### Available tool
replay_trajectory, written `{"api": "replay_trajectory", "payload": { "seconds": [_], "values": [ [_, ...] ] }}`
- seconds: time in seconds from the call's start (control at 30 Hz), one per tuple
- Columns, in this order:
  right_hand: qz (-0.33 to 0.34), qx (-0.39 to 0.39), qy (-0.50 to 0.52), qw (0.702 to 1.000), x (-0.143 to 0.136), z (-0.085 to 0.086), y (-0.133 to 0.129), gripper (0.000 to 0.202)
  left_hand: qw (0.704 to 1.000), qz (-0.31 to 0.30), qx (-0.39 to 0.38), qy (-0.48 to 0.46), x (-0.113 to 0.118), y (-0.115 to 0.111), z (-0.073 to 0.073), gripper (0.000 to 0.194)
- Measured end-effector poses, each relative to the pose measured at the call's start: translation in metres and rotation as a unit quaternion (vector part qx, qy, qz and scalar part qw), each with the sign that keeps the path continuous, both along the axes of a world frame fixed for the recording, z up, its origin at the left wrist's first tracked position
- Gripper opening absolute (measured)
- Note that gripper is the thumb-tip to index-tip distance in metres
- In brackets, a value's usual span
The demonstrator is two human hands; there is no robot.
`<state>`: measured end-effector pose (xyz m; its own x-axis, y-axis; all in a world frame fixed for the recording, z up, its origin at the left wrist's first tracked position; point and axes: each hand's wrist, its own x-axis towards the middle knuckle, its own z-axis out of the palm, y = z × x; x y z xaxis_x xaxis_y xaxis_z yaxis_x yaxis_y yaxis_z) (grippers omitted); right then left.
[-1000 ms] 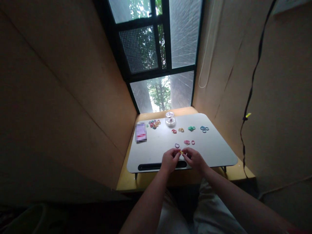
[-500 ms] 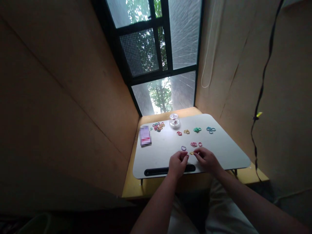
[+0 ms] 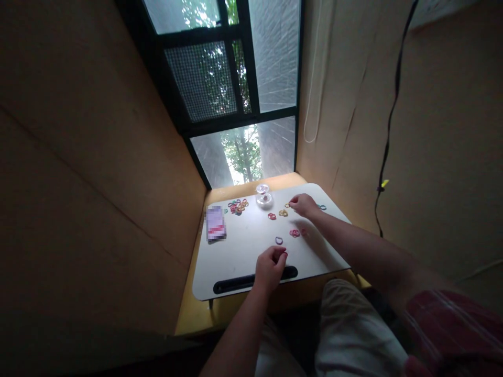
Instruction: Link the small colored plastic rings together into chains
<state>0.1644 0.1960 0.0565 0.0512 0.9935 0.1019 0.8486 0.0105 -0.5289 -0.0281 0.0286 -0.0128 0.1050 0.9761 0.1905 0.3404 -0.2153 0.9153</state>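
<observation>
Orange bands (image 3: 283, 212), just beside right fingers (image 3: 294, 201)

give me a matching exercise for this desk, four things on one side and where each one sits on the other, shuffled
Things:
1. right hand
2. left hand
3. mixed pile of bands
4. purple band

Places:
a. near edge of the tray, by the dark slot
b. far left, next to the blurred card
c. far side, over the orange bands
d. alone, mid-tray, just beyond the near hand

Pairs: 1-c, 2-a, 3-b, 4-d
</observation>
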Motion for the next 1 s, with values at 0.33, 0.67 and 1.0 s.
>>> {"api": "replay_trajectory", "payload": {
  "seconds": [0.33, 0.67, 1.0],
  "values": [
    [0.013, -0.086, -0.071, 0.994, -0.016, -0.01, 0.031, 0.016, 1.0, 0.001, -0.005, 0.023, 0.0, -0.001, 0.004, 0.022],
    [0.051, -0.08, -0.118, 0.988, -0.01, -0.004, 0.024, 0.014, 0.999, 0.023, 0.003, 0.027, 0.001, -0.005, 0.003, 0.019],
    [0.135, -0.063, -0.076, 0.986, 0.025, 0.004, -0.012, 0.033, 0.997, 0.036, 0.009, 0.071, 0.002, -0.01, 0.011, 0.012]
  ]
}}
